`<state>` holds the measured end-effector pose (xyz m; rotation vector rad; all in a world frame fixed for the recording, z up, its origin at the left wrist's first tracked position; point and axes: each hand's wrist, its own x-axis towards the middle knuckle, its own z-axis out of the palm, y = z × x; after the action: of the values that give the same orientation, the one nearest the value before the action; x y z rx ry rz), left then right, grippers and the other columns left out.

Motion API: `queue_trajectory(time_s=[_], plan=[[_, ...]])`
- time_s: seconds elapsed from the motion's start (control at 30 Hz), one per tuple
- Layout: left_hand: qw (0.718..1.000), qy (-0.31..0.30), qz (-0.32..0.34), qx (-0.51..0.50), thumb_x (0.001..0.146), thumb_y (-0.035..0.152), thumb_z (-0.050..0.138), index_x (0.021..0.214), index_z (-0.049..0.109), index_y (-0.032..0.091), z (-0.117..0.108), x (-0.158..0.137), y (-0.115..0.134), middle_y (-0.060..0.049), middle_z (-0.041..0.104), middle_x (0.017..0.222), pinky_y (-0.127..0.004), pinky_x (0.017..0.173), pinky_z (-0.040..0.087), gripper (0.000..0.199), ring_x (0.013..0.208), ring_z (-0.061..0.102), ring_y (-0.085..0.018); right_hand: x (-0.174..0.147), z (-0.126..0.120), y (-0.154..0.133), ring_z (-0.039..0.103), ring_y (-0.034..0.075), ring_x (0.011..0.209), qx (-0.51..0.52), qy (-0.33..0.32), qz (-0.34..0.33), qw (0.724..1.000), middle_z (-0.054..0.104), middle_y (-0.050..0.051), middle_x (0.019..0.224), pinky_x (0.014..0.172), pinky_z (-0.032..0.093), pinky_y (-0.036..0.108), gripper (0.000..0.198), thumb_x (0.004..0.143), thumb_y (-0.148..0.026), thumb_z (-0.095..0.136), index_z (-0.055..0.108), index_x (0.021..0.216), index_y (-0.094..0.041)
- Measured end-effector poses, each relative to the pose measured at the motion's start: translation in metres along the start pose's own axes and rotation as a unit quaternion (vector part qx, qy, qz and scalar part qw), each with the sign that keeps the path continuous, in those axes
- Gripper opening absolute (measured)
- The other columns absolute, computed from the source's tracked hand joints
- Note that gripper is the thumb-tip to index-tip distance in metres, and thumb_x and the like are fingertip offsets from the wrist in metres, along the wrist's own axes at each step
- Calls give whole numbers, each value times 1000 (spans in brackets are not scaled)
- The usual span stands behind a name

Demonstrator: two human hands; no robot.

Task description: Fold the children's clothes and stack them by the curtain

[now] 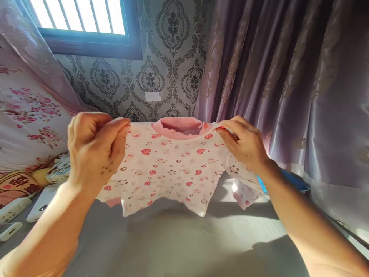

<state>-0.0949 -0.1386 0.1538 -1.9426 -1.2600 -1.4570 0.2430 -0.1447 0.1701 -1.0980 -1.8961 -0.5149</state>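
Tautly, left hand (pixel 93 150) and right hand (pixel 245 140) pinch a thin, round-necked, heart-printed cloth shirt (pixel 173 163).

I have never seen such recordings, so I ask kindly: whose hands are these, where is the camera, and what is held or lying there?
There is no machine here, only a barehanded person. The one picture comes from a camera worn on that person's head, looking forward and down. The left hand and right hand pinch a printed shirt near its shoulders, with the pink collar between them. Below it is a grey surface, with a white socket strip at the left.
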Motion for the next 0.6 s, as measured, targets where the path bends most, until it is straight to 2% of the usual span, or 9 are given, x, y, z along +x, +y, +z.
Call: queue_trajectory(time_s=[0.07, 0.17, 0.27, 0.37, 0.5, 0.6], plan=[[997, 22, 53, 47, 89, 36, 51, 111, 65, 31, -7, 8, 1, -4, 57, 112, -50, 94, 33, 27, 117, 48, -28, 10, -2, -1, 58, 18, 83, 21, -21, 6, 1000, 61, 3, 92, 72, 44, 31, 26, 94, -43, 46, 66, 102, -27], [994, -32, 86, 52, 91, 37, 46, 109, 66, 28, 9, 15, -8, -6, 57, 107, -48, 92, 36, 29, 110, 51, -28, 16, 17, 12, 58, 18, 81, 40, -59, 11, 997, 62, 3, 90, 71, 42, 29, 26, 93, -41, 48, 67, 99, -24], [990, -101, 85, 53, 91, 38, 42, 99, 68, 26, 50, 2, -30, -7, 58, 97, -43, 86, 40, 30, 98, 53, -26, 5, 57, 33, 57, 16, 83, 49, -126, 24, 991, 62, 3, 91, 74, 41, 28, 23, 94, -36, 47, 66, 97, -22], [976, -170, 102, 90, 93, 34, 36, 96, 68, 19, 101, -31, -57, -10, 58, 94, -40, 77, 43, 36, 85, 52, -24, -23, 101, 48, 56, 15, 84, 34, -194, 61, 979, 60, 3, 91, 74, 39, 26, 24, 95, -33, 44, 65, 96, -21], [966, -222, 85, 106, 94, 29, 37, 96, 67, 19, 159, -85, -88, -9, 58, 90, -36, 73, 41, 32, 81, 52, -23, -60, 147, 50, 50, 12, 72, 9, -240, 120, 963, 56, 1, 90, 63, 33, 24, 25, 96, -32, 39, 62, 92, -23], [961, -241, 62, 117, 95, 27, 34, 96, 66, 18, 190, -114, -101, -10, 58, 92, -36, 74, 40, 33, 85, 53, -24, -78, 170, 48, 42, 11, 61, -12, -277, 154, 948, 54, 1, 85, 56, 28, 25, 25, 95, -32, 39, 60, 86, -23]])
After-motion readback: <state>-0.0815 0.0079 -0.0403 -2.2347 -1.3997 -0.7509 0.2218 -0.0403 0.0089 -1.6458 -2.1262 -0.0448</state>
